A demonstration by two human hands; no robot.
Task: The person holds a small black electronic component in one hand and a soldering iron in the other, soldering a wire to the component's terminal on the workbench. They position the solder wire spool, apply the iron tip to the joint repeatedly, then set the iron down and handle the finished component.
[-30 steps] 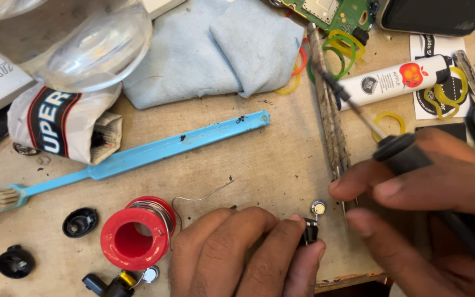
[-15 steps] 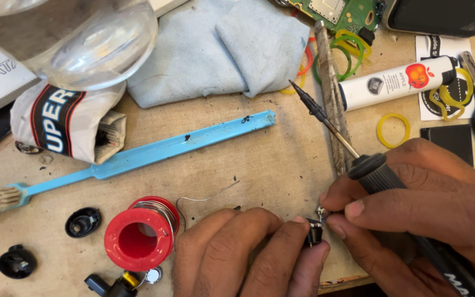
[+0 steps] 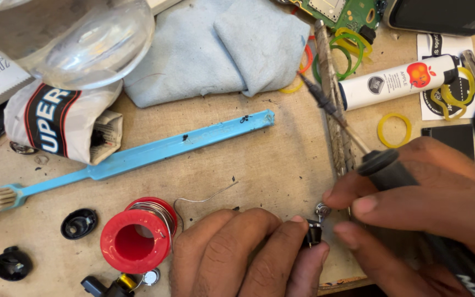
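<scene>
— What's on the left of the worktop [image 3: 281,159]?
— A red solder spool [image 3: 136,237]. Right of it, the left hand [image 3: 248,256] pinches a small black part [image 3: 313,235] near the edge.
— And the right hand [image 3: 430,203]?
— Closed around a soldering iron [image 3: 383,162], tip pointing far-left.

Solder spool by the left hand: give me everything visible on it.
The solder spool is red, plastic by its look, lying flat on the wooden bench with its hollow core facing up. Silvery wire is wound round it, and one loose strand curls up and rightward. The left hand sits just right of it; whether they touch is unclear. A small black cap lies to its left.
</scene>
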